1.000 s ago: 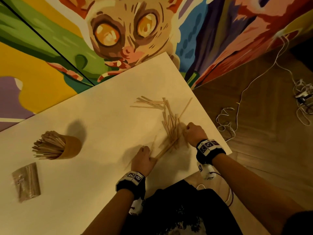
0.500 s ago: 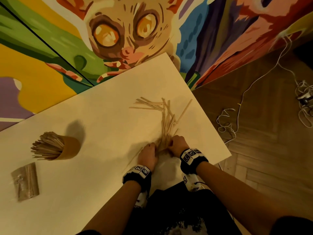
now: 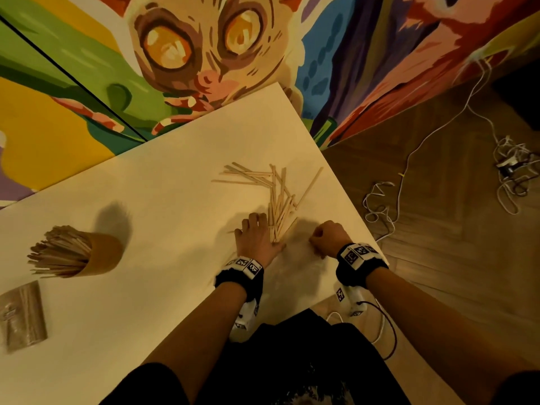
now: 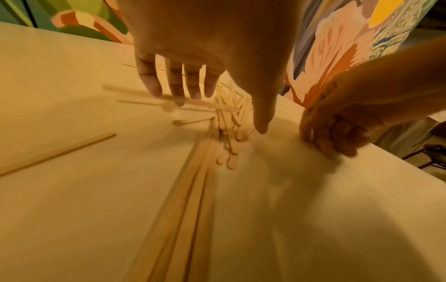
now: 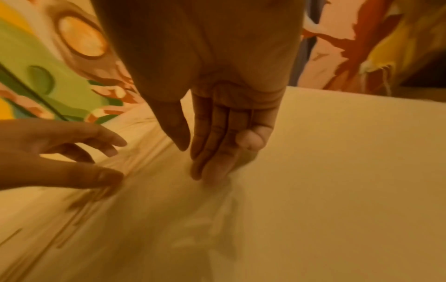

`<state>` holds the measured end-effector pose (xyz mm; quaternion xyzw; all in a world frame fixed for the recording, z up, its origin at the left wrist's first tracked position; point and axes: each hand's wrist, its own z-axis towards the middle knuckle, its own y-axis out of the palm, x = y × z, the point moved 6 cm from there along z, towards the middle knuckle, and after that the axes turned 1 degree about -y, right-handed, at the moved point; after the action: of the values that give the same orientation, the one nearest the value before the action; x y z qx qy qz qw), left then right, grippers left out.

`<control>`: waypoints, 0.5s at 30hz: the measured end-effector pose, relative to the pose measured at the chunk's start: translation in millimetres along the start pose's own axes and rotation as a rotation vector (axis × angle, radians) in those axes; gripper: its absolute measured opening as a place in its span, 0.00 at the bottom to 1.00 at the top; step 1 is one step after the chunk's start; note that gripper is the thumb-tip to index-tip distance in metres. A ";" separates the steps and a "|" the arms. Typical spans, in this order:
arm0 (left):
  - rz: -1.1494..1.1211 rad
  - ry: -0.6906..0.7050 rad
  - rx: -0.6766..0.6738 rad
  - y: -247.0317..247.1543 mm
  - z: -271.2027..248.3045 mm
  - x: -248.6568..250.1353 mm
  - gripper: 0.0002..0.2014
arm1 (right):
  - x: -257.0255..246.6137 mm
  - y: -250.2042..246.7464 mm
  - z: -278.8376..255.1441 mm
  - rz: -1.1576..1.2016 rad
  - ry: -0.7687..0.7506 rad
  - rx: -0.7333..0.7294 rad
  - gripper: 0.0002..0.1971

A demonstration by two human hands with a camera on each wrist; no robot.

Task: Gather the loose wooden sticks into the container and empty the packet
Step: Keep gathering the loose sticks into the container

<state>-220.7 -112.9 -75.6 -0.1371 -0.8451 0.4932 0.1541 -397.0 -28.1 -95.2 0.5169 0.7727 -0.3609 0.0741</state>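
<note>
Loose wooden sticks (image 3: 279,206) lie in a scattered pile near the table's right edge. My left hand (image 3: 254,229) rests flat on the near end of the pile, and the left wrist view shows its fingers (image 4: 183,85) straight and spread over the sticks (image 4: 229,122). My right hand (image 3: 324,238) is apart, to the right of the pile. Its fingers (image 5: 217,148) point down at the bare table and hold nothing. The brown container (image 3: 99,258), with several sticks in it, stands at the far left. The clear packet (image 3: 22,315) lies in front of it.
The white table (image 3: 146,200) ends just right of my right hand. Beyond that edge, white cables (image 3: 380,206) lie on the wooden floor. A painted mural wall (image 3: 190,54) stands behind the table. One stray stick (image 4: 60,150) lies left of the pile.
Both hands were pressed together at the pile's near end. The right hand has pulled away to the right, and the left hand has opened flat onto the sticks.
</note>
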 end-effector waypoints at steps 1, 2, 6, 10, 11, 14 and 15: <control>0.007 0.005 -0.007 -0.4 5.1 4.7 0.45 | 7.7 -0.1 -1.3 0.031 0.029 0.000 0.12; 0.011 0.011 -0.006 -0.8 9.6 9.7 0.45 | 13.8 0.6 -2.1 0.067 0.043 0.008 0.13; -0.012 0.039 0.012 -5.2 20.2 25.3 0.35 | 22.1 2.7 -1.7 0.158 0.056 0.037 0.16; -0.022 0.111 -0.021 -7.5 27.8 33.0 0.24 | 24.5 0.8 1.3 0.226 0.067 0.018 0.20; -0.009 0.132 -0.038 -7.4 29.4 33.0 0.22 | 25.0 0.2 2.2 0.253 0.072 0.010 0.21; 0.080 0.207 -0.091 -3.7 30.4 30.6 0.20 | 25.5 -1.8 5.2 0.327 0.082 -0.003 0.24; 0.109 0.232 -0.102 -1.7 28.5 29.5 0.19 | 25.4 -1.9 5.9 0.344 0.084 -0.004 0.24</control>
<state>-259.1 -125.0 -83.7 -0.2468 -0.8368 0.4381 0.2167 -411.7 -13.2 -111.0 0.6559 0.6760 -0.3196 0.1033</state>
